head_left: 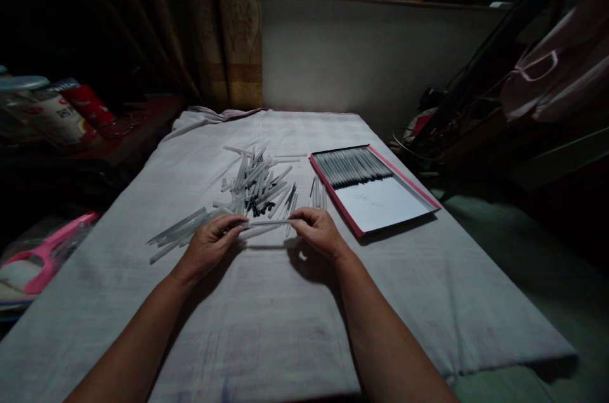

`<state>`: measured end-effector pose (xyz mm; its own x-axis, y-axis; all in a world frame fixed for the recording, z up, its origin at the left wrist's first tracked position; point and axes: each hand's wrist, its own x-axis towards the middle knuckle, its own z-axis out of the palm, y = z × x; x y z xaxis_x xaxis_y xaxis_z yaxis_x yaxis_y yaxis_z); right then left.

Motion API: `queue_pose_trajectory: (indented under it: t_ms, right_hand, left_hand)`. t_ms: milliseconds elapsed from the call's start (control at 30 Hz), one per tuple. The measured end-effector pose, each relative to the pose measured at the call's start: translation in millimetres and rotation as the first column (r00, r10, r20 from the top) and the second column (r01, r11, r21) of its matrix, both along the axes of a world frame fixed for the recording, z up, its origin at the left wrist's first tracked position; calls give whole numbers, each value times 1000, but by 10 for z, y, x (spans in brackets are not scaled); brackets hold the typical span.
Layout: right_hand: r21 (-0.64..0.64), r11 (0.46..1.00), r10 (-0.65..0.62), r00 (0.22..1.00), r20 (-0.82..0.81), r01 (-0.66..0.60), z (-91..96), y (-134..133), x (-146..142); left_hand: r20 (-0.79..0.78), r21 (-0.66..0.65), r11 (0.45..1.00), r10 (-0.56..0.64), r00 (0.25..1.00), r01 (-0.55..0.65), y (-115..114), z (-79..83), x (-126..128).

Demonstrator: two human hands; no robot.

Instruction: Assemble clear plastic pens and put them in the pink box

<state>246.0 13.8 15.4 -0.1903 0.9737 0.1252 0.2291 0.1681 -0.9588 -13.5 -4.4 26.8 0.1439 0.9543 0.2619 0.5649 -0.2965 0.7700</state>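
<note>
My left hand (216, 237) and my right hand (318, 231) are closed in pinches on opposite ends of one slim clear pen barrel (269, 223), held level just above the cloth. Whether a refill is inside it is too small to tell. Beyond them lies a loose heap of translucent pen barrels (259, 178), with small black caps (259, 207) at its near edge. More long barrels (178, 233) lie left of my left hand. A few thin dark-tipped refills (291, 198) rest close to my right hand. To the right, a shallow red-edged box (335, 205) holds a row of pens (354, 167) over white paper.
A pale cloth covers the table (266, 327). Against the left edge sits a pink-handled item (52, 247) beside plastic wrapping. Jars and a red container (88, 105) stand on a dark side surface. A curtain (233, 28) and a wall (342, 54) close the far side.
</note>
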Motion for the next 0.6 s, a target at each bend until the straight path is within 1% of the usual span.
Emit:
queue_pose_trajectory:
  t_ms: [100,200,333,467,600]
  right_hand:
    - [-3,1000,11,1000,21,-11,-14,-10,-30]
    - [-13,1000,29,999,37,-28,-15,-19,-56]
    - [-60,995,80,997,-1,-79,-15,-14,-56]
    - [-108,987,110,992,-58,-116,-44,15,-31]
    - [-130,981,136,990,-40,-140,-84,27,-34]
  left_hand:
    - [-47,25,999,-29,998,30,-16,4,-15]
    - [-50,12,1000,2,999,-2,-40,-5,21]
    - [52,-73,995,78,996,-74,-80,-22,119]
    - [131,-135,988,87,988,-69,-108,-45,181]
    - [126,-133,990,68,990,-51,-107,-69,153]
